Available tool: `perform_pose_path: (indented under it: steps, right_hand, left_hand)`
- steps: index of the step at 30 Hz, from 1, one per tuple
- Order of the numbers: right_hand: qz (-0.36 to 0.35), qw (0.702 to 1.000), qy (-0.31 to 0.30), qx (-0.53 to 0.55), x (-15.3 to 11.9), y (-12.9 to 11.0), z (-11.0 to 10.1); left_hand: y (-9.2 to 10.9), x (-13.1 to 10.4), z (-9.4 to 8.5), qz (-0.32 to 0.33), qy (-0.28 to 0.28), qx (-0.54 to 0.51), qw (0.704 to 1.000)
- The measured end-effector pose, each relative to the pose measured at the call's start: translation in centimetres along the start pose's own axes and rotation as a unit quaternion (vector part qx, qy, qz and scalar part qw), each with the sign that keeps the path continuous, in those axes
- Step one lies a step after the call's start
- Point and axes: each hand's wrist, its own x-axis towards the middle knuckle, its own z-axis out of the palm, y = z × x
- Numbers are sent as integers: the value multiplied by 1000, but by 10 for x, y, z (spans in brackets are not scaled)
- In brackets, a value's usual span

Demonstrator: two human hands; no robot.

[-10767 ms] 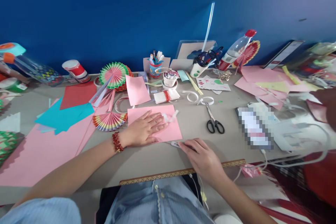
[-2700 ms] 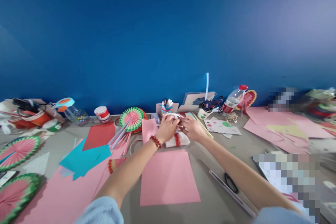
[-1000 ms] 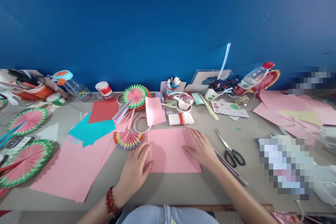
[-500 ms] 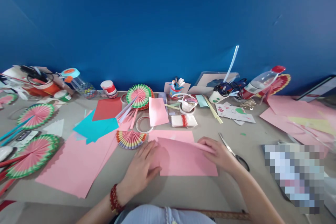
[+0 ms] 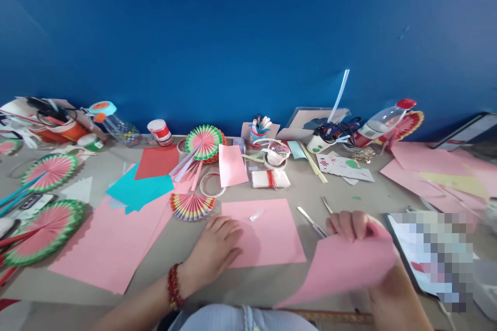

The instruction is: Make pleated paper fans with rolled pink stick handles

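My left hand (image 5: 217,245) lies flat at the left edge of a pink sheet of paper (image 5: 272,238), fingers stretched out and holding nothing. A small whitish, shiny scrap (image 5: 256,215) rests on that sheet. My right hand (image 5: 351,225) is closed on the top edge of another pink sheet (image 5: 341,269), lifted off the table and bent, its lower left corner hanging down. Just left of my right fingers lies a slim light-coloured tool with a pointed end (image 5: 310,221). A scissor blade (image 5: 326,204) pokes out behind the hand; the raised paper and hand hide the rest.
Left of my hands lie larger pink sheets (image 5: 97,245), turquoise paper (image 5: 142,189) and a small folded fan (image 5: 193,207). Round paper fans (image 5: 50,230) lie farther left. A tape roll (image 5: 212,184), a tissue pack (image 5: 271,179) and a plastic bottle (image 5: 382,124) stand behind. A tablet (image 5: 407,253) lies at right.
My right hand has moved right and lifted the upper pink sheet away, uncovering the sheet beneath with its scrap. The slim tool now shows. My left hand stays nearly in place.
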Motion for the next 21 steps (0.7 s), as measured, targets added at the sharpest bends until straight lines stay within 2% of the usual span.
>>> perform_pose_path:
  steps: [2,4,7,10,12,15,19,21]
  right_hand:
    - [9,1000,-11,3,1,2,4]
    - [19,999,-42,1,4,3,11]
    - [38,997,-67,-12,7,2,24]
    - [68,995,-70,-4,8,4,30]
    - [78,995,-58,-1,9,8,30]
    - [82,995,-52,-11,11,14,29]
    - [59,991,-118,26,13,18,27]
    - [39,987,-147,50,10,18,23]
  left_hand:
    - [-4,22,-3,13,8,-22,1000]
    - [-8,48,-1,11,-14,-31,999]
    - [-13,84,10,31,-56,12,998]
    - [-13,102,24,56,-66,23,996]
    - [-13,109,26,69,-64,18,995]
    - [-13,129,8,77,-47,-1,996]
    - [-22,178,-36,48,19,-23,998]
    - [-27,193,-49,49,12,-30,998]
